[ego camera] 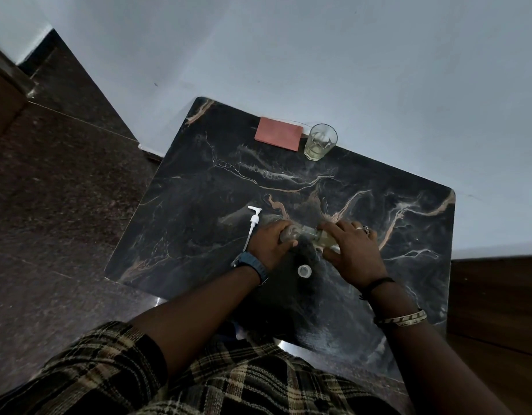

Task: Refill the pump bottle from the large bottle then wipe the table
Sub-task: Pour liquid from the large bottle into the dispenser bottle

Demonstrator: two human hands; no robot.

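Two hands meet near the middle of the dark marbled tabletop (198,163) in the single head view. The left hand (269,245) wraps its grip around the pump bottle (289,233), a small clear container whose open neck points toward the right. The right hand (353,253) closes its grip on the large bottle (320,235), tipped low so its mouth meets the smaller one's neck; pale yellowish liquid shows inside it. Whether liquid is actually running across cannot be told, since the fingers cover most of both bottles.

The pump head (252,224), white with its long dip tube, lies flat on the tabletop just left of the left hand, so the small bottle has been opened. A small clear cap (304,271) sits on the tabletop between the two wrists, probably off the large bottle. At the far edge lies a folded pink cloth (278,133), and just beside it stands a glass (320,142) with a little pale liquid in the bottom.

By my reading the task is in the pouring step, roughly midway. Still left: finishing the fill, setting the large bottle upright and capping it, screwing the pump head back in, then taking the cloth, which lies untouched, and wiping the tabletop.
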